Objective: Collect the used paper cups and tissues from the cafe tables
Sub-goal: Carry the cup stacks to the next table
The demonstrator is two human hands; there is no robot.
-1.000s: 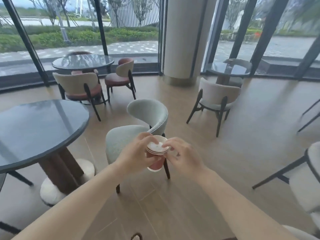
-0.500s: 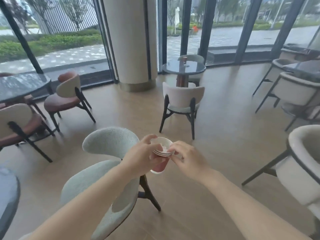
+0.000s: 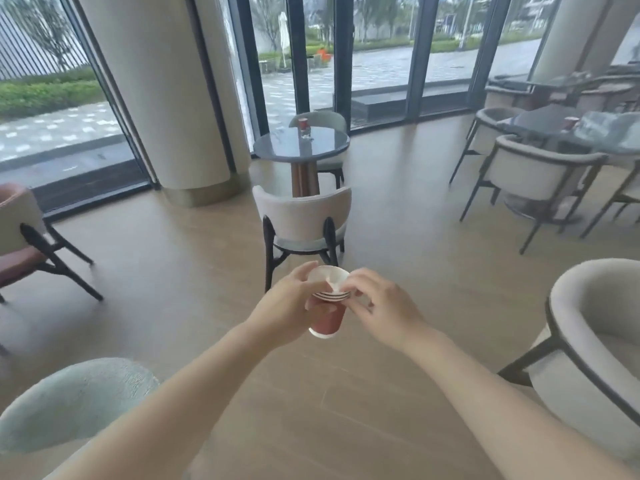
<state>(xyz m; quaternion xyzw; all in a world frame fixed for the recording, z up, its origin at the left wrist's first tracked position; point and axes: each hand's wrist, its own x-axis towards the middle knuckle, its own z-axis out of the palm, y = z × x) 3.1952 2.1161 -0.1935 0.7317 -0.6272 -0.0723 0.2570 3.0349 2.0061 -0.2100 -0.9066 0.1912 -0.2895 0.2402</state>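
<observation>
A cup stack (image 3: 328, 320) of nested red paper cups is held in mid-air over the wooden floor (image 3: 194, 271), between the two hands and at the centre of the view. The left hand (image 3: 287, 306) is wrapped round the left side of the stack, thumb up near the top rim, fingers curled about the red wall. The right hand (image 3: 384, 308) is set against the right side, its fingers bent and pinched at the uppermost rim; whether the paper inside is also caught cannot be told. A white tissue (image 3: 333, 280) is seen crumpled inside the top cup, just below the right fingertips. Three or so white rims are counted, stacked close. The stack is tilted slightly, mouth away from the wearer. Straight ahead, well apart from the hands, a round table (image 3: 277, 147) is noted with one red cup (image 3: 303, 123) standing on it near its far edge. A pale chair (image 3: 301, 216) stands between that table and the hands, back turned to the wearer. A second cup (image 3: 569, 122) is made out, blurred, on a dark table (image 3: 540, 124) at far right. A thick pillar (image 3: 156, 98) stands left of the round table.
</observation>
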